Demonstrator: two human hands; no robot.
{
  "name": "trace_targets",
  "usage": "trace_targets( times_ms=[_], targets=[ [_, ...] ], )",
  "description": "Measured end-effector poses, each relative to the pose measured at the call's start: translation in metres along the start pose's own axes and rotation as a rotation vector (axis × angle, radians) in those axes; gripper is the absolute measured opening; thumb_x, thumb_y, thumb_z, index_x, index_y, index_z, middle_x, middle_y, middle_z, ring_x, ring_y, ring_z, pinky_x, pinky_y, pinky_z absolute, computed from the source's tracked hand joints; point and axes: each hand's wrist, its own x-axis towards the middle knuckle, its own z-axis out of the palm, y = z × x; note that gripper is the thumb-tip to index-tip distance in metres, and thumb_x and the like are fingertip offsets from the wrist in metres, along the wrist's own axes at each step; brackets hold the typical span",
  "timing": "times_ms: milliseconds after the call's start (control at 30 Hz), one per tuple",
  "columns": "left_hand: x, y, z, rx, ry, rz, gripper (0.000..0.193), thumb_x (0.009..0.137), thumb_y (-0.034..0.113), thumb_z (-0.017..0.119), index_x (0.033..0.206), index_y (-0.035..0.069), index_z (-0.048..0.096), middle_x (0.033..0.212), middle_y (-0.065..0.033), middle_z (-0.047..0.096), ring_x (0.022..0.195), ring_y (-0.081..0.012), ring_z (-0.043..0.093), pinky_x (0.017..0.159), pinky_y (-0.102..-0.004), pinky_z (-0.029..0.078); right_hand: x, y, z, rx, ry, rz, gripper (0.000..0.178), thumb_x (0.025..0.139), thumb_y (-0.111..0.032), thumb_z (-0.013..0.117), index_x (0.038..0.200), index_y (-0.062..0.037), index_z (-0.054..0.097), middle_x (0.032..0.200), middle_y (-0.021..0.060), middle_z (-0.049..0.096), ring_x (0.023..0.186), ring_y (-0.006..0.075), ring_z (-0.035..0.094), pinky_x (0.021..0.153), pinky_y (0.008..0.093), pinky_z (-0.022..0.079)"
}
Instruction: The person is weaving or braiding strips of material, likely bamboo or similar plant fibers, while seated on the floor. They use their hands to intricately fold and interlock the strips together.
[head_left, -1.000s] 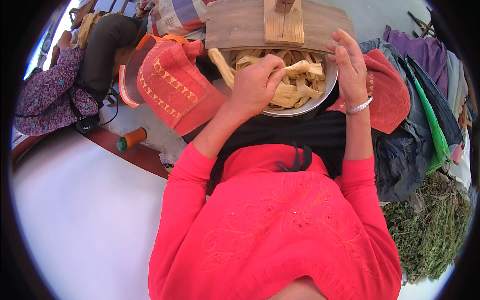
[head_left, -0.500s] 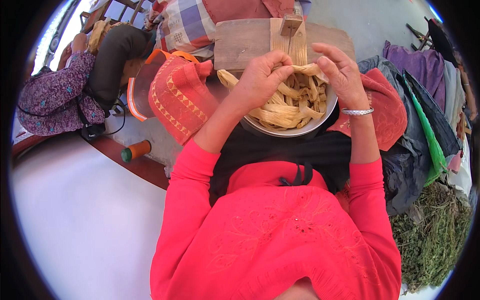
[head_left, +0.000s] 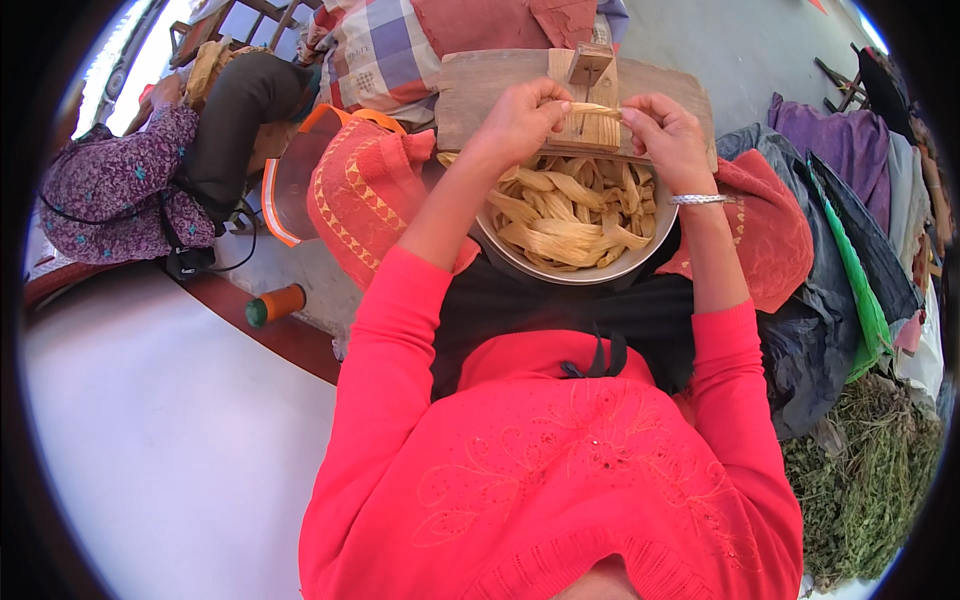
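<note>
A narrow strip of pale yellow corn husk [head_left: 594,109] stretches between my two hands over a wooden board. My left hand [head_left: 528,124] pinches its left end between thumb and fingers. At the other end, my right hand [head_left: 668,138], with a silver bracelet on the wrist, pinches the strip too. Just beyond the strip, a small wooden block [head_left: 590,62] stands on the board [head_left: 480,90], with a thin upright piece below it. Nearer to me, a round metal bowl [head_left: 488,238] holds many loose yellow husk strips [head_left: 570,215].
Red patterned cloths [head_left: 352,200] lie on both sides of the bowl. At the left sits another person in a purple flowered top [head_left: 120,185], near an orange and green spool [head_left: 275,305]. Dark plastic sheeting [head_left: 800,330] and dried plants [head_left: 865,480] lie to the right.
Both hands have moved from above the bowl to over the board. The strip is now drawn straight between them, and more of the bowl's contents shows.
</note>
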Motion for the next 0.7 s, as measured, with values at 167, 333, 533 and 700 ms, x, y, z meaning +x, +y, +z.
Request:
trace_targets(
  times_ms=[167, 333, 533, 700],
  targets=[
    [0.027, -0.043, 0.001, 0.085, 0.112, 0.08, 0.011, 0.086, 0.009, 0.058, 0.089, 0.0, 0.062, 0.071, -0.0026, 0.058, 0.065, -0.0103, 0.051, 0.06, -0.025, 0.042, 0.009, 0.019, 0.008, -0.446, 0.086, -0.231, 0.014, 0.082, -0.015, 0.065, 0.084, -0.0012, 0.065, 0.07, 0.0058, 0.064, 0.06, 0.0188, 0.058, 0.059, 0.0299, 0.047],
    [0.023, -0.05, -0.008, 0.339, 0.266, 0.055, 0.01, 0.084, 0.007, 0.059, 0.087, -0.002, 0.061, 0.07, -0.0064, 0.059, 0.065, -0.0142, 0.053, 0.06, -0.0283, 0.044, -0.007, 0.016, -0.002, -0.848, 0.098, -0.394, 0.013, 0.081, -0.016, 0.064, 0.089, -0.0068, 0.067, 0.084, 0.0116, 0.066, 0.076, 0.0307, 0.061, 0.069, 0.0395, 0.049],
    [-0.036, -0.007, 0.044, -0.11, 0.1, 0.005, 0.012, 0.09, 0.01, 0.055, 0.088, 0.001, 0.062, 0.065, -0.002, 0.057, 0.058, -0.0084, 0.05, 0.053, -0.0238, 0.04, -0.048, -0.012, 0.034, -0.868, 0.235, -0.67, 0.015, 0.087, -0.022, 0.061, 0.096, -0.0106, 0.065, 0.08, 0.0127, 0.063, 0.08, 0.0307, 0.06, 0.069, 0.0402, 0.047],
    [-0.051, 0.016, 0.039, 0.085, -0.228, -0.019, 0.023, 0.093, 0.021, 0.052, 0.088, 0.002, 0.064, 0.066, -0.0059, 0.06, 0.06, -0.0122, 0.055, 0.055, -0.0269, 0.043, -0.052, -0.002, 0.024, -0.92, 0.149, -0.382, 0.023, 0.09, -0.024, 0.06, 0.075, -0.0064, 0.057, 0.067, 0.0182, 0.058, 0.056, 0.039, 0.055, 0.05, 0.0431, 0.044]
  ],
)
